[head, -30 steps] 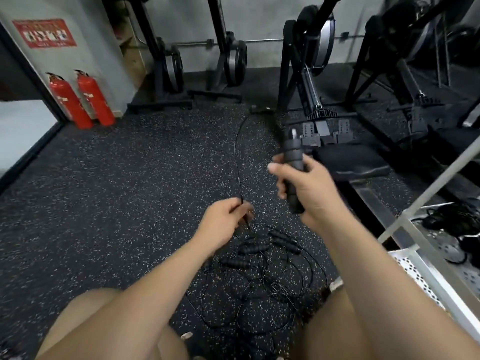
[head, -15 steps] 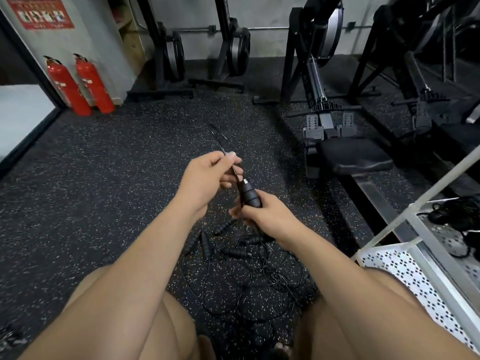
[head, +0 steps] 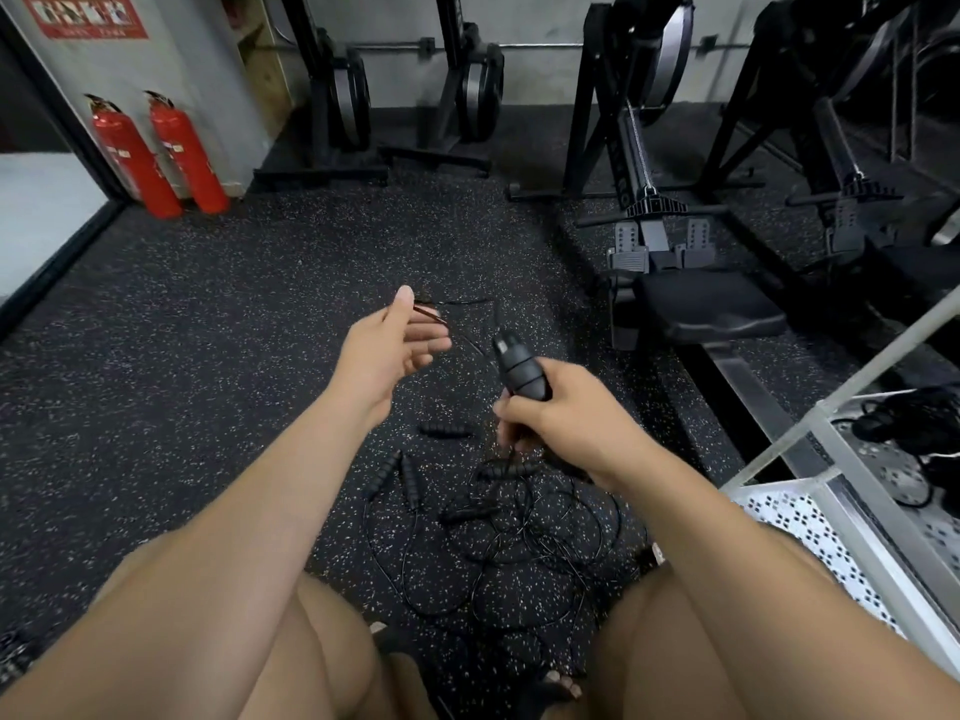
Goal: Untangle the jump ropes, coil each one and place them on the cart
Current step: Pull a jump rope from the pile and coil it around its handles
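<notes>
Centrally, right hand (head: pixel 571 423) clenches a handle (head: pixel 519 371); left hand (head: pixel 395 345) lies slack-fingered, thin cord (head: pixel 431 315) draped across it. Other ropes (head: pixel 519 537) sit tangled on the floor between the knees, cart (head: pixel 810 532) at right. Cord looks light, limp and snag-prone; the stiff ribbed handles likely offer the surest hold.

Black rubber gym floor with pale speckles (head: pixel 218 366) carries pretty much everything here. Messy heap of thin black jump ropes (head: pixel 498 543) around 6 o'clock, loose ribbed black handles (head: pixel 445 430) along heap's 10-to-12 o'clock edge. Two red fire extinguishers (head: pixel 136 158) standing at 10 o'clock, near wall. Black rowing machine (head: pixel 711 309) at 2 o'clock. White perforated metal cart (head: pixel 810 527) at 4 o'clock.
</notes>
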Available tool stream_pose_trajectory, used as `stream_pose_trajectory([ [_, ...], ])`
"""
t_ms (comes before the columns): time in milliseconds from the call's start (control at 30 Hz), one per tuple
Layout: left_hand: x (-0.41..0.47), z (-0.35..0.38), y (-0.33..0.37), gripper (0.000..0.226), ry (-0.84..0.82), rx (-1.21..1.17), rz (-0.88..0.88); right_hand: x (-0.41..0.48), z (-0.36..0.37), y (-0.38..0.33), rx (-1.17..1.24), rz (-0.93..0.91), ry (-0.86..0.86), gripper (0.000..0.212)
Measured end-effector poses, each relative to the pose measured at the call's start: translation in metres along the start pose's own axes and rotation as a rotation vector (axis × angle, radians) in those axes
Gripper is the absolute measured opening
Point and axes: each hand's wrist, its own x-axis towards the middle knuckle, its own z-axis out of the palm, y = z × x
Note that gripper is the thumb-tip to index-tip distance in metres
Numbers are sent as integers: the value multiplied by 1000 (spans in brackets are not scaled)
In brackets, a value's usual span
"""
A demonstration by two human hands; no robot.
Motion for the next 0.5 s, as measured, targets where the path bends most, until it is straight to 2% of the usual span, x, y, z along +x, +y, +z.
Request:
stream_pose_trajectory([
  [100, -16, 8, -8, 46, -174, 26, -61, -9, -11, -20, 101, -43, 33, 10],
  [233, -34, 21, -29, 35, -399, 299, -23, -16, -23, -41, 248, -82, 38, 7],
  [367, -53, 33, -53, 51, -620, 621, -26, -16, -27, -54, 448, -108, 55, 7],
  [500, -67, 48, -73, 26, -663, 834, -21, -11, -31, -61, 613, -146, 73, 7],
])
